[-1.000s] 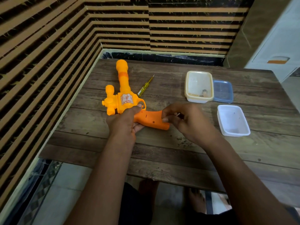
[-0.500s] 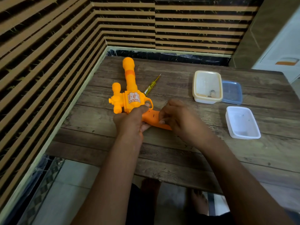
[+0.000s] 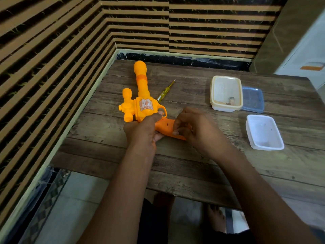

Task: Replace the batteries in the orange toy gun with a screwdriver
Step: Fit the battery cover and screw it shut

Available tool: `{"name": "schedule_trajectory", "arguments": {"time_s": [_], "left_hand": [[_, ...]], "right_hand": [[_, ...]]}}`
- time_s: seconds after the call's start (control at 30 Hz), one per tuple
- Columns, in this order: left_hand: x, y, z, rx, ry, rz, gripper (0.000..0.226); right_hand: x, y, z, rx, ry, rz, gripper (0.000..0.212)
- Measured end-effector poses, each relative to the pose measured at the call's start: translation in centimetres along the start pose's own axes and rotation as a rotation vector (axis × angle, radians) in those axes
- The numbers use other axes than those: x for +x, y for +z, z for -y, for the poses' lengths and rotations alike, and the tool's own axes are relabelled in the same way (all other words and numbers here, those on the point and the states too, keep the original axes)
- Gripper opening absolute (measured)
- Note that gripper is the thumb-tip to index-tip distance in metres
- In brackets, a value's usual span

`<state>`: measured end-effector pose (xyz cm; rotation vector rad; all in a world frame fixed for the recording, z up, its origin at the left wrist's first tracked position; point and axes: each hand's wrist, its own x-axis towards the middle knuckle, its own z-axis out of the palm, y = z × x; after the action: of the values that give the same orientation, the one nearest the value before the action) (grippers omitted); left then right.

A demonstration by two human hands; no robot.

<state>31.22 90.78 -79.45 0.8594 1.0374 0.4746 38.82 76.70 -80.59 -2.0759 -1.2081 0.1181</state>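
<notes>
toy gun: orange plastic toy gun point(image 3: 140, 103) lies flat on the brown wood-plank desk point(image 3: 193, 166), left of centre, nearer the left edge than the right. Barrel points to the far edge, darker orange grip point(image 3: 167, 127) angles toward the near-right.
left hand: left hand point(image 3: 140, 131) wraps the gun where body meets grip. Fingers closed around it, thumb tip on the trigger guard loop, fingertips showing under the grip.
right hand: right hand point(image 3: 195, 127) sits on the butt end of the grip, covering most of it. Fingers curled together, tips pressed on the grip's upper face, beside a small dark slot in the plastic. Can't tell if anything is pinched between them.
gap: the two hands are close but not touching; a short stretch of bare grip shows between them.
screwdriver: yellow clear-handled screwdriver point(image 3: 165, 91) lies on the desk just right of the barrel, tip toward the far edge, handle end near the gun body. Neither hand on it.
containers: cream-rimmed clear plastic box point(image 3: 226, 93) toward the far-right corner, small items inside, too small to identify. Blue translucent lid point(image 3: 253, 99) lies touching its right side. White plastic tub point(image 3: 263, 132) nearer, by the right edge, apart from both.
</notes>
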Motion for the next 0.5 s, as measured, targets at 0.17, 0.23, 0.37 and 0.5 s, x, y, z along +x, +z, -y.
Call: {"name": "schedule_trajectory", "arguments": {"time_s": [0.17,0.23,0.37,0.5], "left_hand": [[-0.1,0.1,0.0,0.006,0.000,0.002,0.039],[-0.1,0.1,0.0,0.007,-0.001,0.006,0.037],[-0.2,0.2,-0.1,-0.001,-0.010,0.000,0.038],[-0.1,0.2,0.0,0.014,-0.012,-0.001,0.037]], "right_hand": [[0.1,0.0,0.3,0.043,0.082,0.007,0.014],[0.2,0.0,0.5,0.077,0.140,0.008,0.020],[0.2,0.0,0.9,0.192,0.302,-0.021,0.029],[0.3,-0.4,1.4,0.404,0.480,-0.037,0.029]]}}
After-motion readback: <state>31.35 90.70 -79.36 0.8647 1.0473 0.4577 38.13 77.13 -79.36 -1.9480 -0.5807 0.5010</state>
